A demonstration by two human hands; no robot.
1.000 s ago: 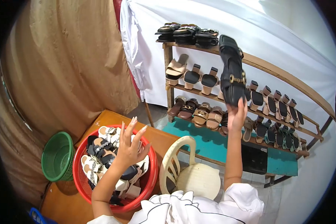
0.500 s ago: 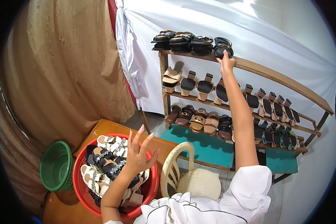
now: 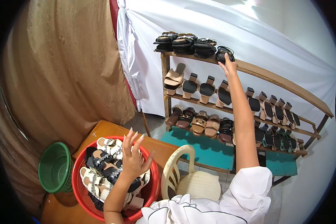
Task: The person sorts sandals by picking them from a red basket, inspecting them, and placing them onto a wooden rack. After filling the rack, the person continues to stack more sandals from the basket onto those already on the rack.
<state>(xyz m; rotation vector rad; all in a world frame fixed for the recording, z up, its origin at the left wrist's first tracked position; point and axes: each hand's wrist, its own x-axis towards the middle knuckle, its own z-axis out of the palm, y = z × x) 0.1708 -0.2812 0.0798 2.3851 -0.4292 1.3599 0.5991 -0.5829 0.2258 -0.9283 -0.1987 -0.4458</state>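
Note:
At the far end of its stretched arm, my right hand (image 3: 229,67) grips a pair of black sandals (image 3: 224,51) at the top board (image 3: 276,78) of a wooden rack. The thumb lies over them; the other fingers are partly hidden. Several black sandal pairs (image 3: 184,43) stand in a row to their left. My left hand (image 3: 132,160) hovers with fingers spread over a red basket (image 3: 156,186), holding nothing. Inside the basket lie white sandals (image 3: 90,178) and black sandals (image 3: 107,165) with sparkly straps.
The rack's lower boards carry beige heeled sandals (image 3: 206,89) and brown slides (image 3: 199,124). A green basket (image 3: 48,168) stands left of the red one on a wooden table (image 3: 104,128). A cream plastic chair (image 3: 198,184) sits between table and rack. Brown curtain (image 3: 63,67) hangs at left.
The black sandals in my right hand have tipped from facing me to lying flatter on the top board. My left hand has shifted slightly left, its fingers closer together. The view has moved a little.

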